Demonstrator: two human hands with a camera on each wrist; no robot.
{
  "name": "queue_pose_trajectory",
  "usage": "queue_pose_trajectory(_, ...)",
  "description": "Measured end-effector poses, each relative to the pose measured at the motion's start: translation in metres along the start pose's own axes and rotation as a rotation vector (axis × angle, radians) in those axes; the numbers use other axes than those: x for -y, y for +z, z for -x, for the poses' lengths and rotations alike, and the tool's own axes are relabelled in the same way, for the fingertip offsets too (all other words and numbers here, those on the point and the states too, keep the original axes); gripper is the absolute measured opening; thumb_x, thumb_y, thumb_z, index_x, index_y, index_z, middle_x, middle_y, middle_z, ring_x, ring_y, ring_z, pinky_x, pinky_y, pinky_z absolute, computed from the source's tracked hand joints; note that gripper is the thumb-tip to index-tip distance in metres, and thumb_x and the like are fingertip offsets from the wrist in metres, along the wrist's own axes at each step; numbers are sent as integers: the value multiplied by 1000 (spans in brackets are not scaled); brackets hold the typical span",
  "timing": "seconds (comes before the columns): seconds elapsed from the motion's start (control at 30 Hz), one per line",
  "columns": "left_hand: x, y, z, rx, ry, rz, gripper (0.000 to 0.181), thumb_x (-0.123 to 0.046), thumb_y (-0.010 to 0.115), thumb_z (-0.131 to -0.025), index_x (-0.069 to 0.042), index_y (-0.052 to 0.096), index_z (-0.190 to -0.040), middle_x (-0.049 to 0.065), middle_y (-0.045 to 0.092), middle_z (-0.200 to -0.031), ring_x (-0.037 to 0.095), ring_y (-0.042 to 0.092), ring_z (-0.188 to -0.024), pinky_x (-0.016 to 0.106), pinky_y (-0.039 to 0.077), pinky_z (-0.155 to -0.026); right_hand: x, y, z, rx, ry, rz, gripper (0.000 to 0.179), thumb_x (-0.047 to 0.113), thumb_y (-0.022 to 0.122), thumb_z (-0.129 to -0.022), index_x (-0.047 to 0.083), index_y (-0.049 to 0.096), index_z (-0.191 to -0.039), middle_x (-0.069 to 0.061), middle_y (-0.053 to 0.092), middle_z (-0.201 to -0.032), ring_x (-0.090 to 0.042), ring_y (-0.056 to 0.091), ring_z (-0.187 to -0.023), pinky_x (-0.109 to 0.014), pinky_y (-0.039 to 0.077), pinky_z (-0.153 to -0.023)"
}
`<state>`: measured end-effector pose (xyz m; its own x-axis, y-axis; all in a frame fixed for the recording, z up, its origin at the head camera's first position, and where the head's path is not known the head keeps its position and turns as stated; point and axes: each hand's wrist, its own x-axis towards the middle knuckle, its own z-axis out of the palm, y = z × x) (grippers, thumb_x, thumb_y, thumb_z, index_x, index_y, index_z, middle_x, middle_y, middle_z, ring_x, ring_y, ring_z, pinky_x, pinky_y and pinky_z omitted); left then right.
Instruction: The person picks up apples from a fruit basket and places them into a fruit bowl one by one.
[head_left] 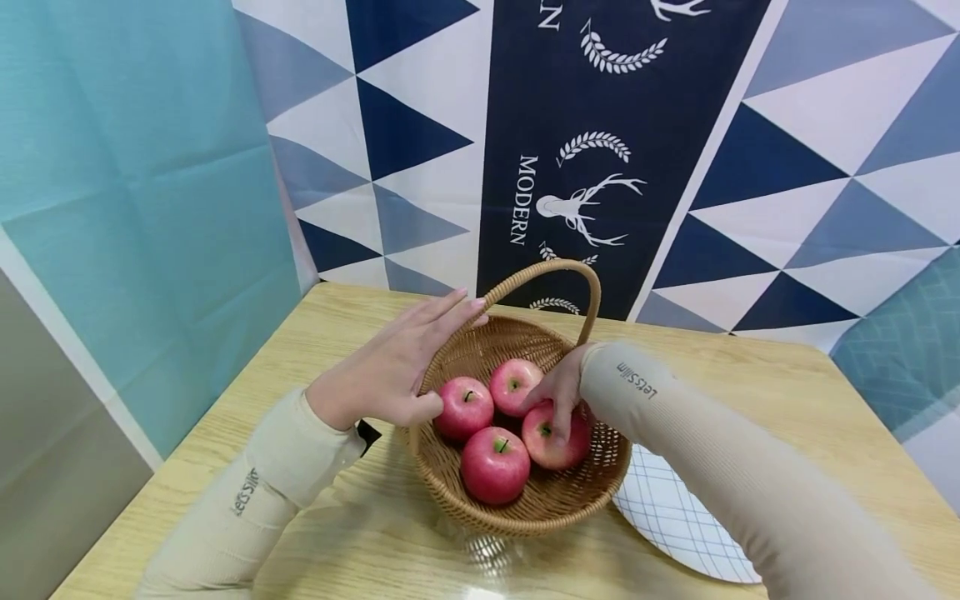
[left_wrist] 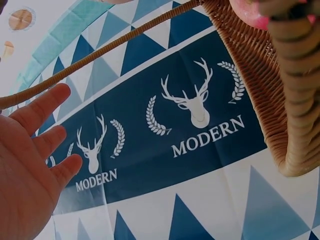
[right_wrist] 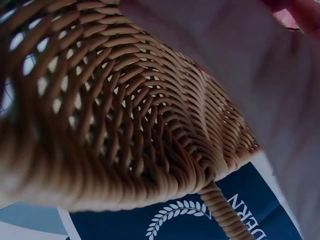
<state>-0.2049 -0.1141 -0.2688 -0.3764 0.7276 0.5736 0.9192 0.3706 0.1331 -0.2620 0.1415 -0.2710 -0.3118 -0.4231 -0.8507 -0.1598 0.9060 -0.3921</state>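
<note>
A brown wicker basket [head_left: 525, 521] with a tall arched handle [head_left: 592, 292] stands on the table and holds several red apples. My right hand [head_left: 562, 392] reaches inside it, thumb and fingers round the rightmost apple [head_left: 573, 446]. Beside that lie an apple at the back [head_left: 516, 379], one on the left [head_left: 461, 408] and one in front [head_left: 495, 467]. Fingers extended, my left hand [head_left: 405, 358] is at the basket's left rim, close to the handle. In the left wrist view that hand [left_wrist: 30, 165] shows spread fingers with nothing in them. Basket weave [right_wrist: 125, 110] fills much of the right wrist view.
To the right of the basket, partly under my right sleeve [head_left: 720, 467], lies a white plate with a blue grid [head_left: 690, 525]. A small black object [head_left: 367, 435] shows by my left wrist. Patterned cloth [head_left: 420, 167] hangs behind the wooden table [head_left: 360, 533].
</note>
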Motion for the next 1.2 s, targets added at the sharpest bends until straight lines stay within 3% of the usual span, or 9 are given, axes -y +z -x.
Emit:
queue_pose_trajectory(0.07,-1,0,-1,12,-7,1,83,-20,56,-68,-3,26,-144,23,37,-145,33,30,-137,53,25,-108,0,1,-1,-24,29,-10,78,4,68,-81,9,30,-149,-9,37,-133,-24,40,-117,-39,44,-94)
queue_pose_trajectory(0.33,-3,2,-4,9,23,-1,83,-16,58,-67,-5,28,-143,21,42,-142,34,28,-138,54,25,-108,3,6,-14,-65,114,197,77,9,74,-74,30,45,-142,4,40,-131,-17,38,-115,-27,41,-89)
queue_pose_trajectory(0.5,-4,4,-6,15,46,-4,82,-15,57,-67,-4,29,-143,18,43,-143,34,26,-140,54,23,-109,-5,12,-22,-67,166,122,76,7,76,-71,37,49,-136,4,46,-121,-14,54,-96,-28,48,-82)
queue_pose_trajectory(0.6,-4,5,-5,4,60,-12,81,-15,57,-67,-4,29,-143,18,44,-142,35,27,-139,54,24,-108,-23,8,-38,-156,269,90,75,15,88,-55,45,60,-118,3,59,-106,-16,61,-81,-35,52,-72)
queue_pose_trajectory(0.73,-3,3,-5,-9,79,-17,81,-14,57,-67,-4,29,-142,18,45,-141,39,30,-137,55,24,-108,-49,-3,-69,-206,342,147,68,28,94,-34,45,63,-93,-1,62,-92,-20,61,-79,-43,51,-63)
queue_pose_trajectory(0.9,-4,0,-5,8,52,-19,81,-14,56,-67,-3,28,-142,19,44,-141,37,28,-138,54,23,-109,-40,2,-77,-181,252,203,63,22,91,-41,40,62,-94,-2,55,-98,-21,59,-76,-38,50,-61)
queue_pose_trajectory(1.07,-4,-1,-4,19,7,-1,83,-14,57,-66,-4,27,-143,22,41,-142,35,28,-138,53,24,-109,-14,11,-57,-168,237,303,57,16,86,-53,38,59,-98,-2,54,-97,-17,58,-73,-32,50,-61)
queue_pose_trajectory(1.2,-1,-2,-2,33,-36,10,85,-15,57,-66,-5,26,-144,22,38,-144,33,28,-139,53,23,-109,-6,11,-44,-198,255,325,56,19,87,-51,40,60,-96,-1,52,-97,-18,57,-77,-35,50,-62)
